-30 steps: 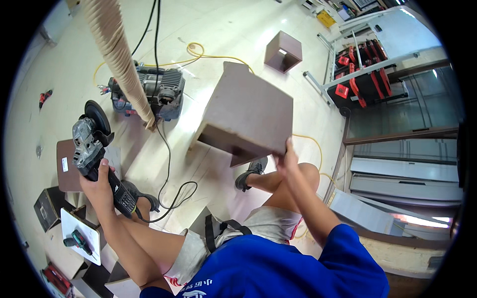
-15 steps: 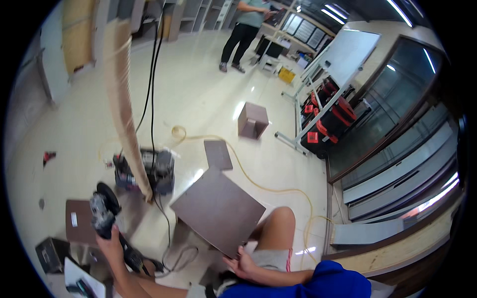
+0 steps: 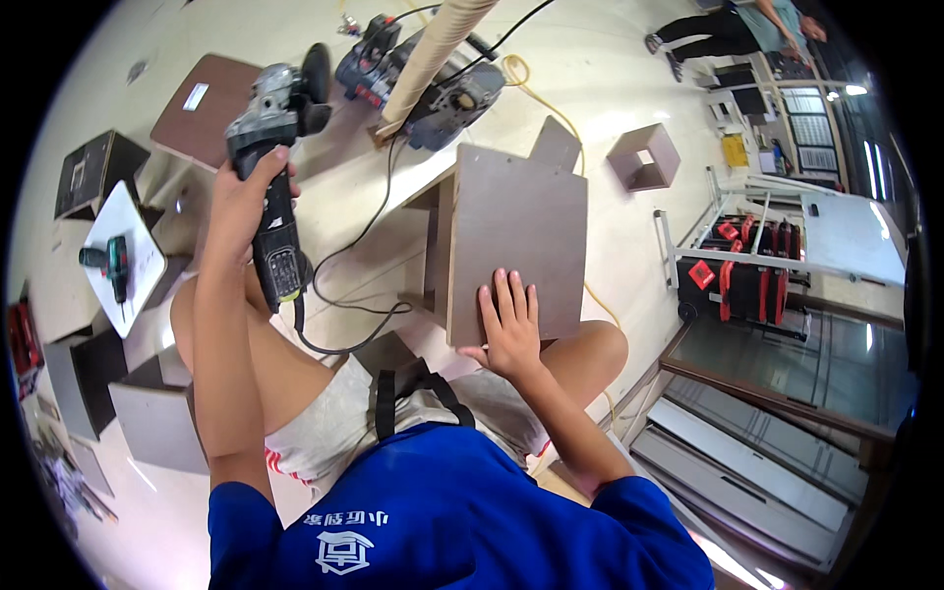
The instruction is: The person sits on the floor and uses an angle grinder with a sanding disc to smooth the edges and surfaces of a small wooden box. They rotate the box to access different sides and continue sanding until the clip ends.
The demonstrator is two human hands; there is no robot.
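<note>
over the last half second the right hand point(image 3: 511, 334) shifts from the near edge of the brown box point(image 3: 521, 216) to lie flat on its broad face, and the box now turns its open side toward the left. for the work, that looks like a change from gripping and turning the box to steadying it from above. the right hand's fingers are spread and straight, thumb out by the near edge, pinching nothing. the left hand point(image 3: 241, 197) is closed around the body of an angle grinder point(image 3: 279, 221), thumb laid along it, and this hold is the same as before. the grinder's dark disc point(image 3: 316, 79) points away from the person and is apart from the box; whether it spins i cannot tell. the box sits in front of the lap, beside the right knee, though what bears its weight is hidden. the grinder's black cord point(image 3: 344, 350) loops between the two, and a loose brown panel point(image 3: 557, 146) shows just beyond the box's far edge
</note>
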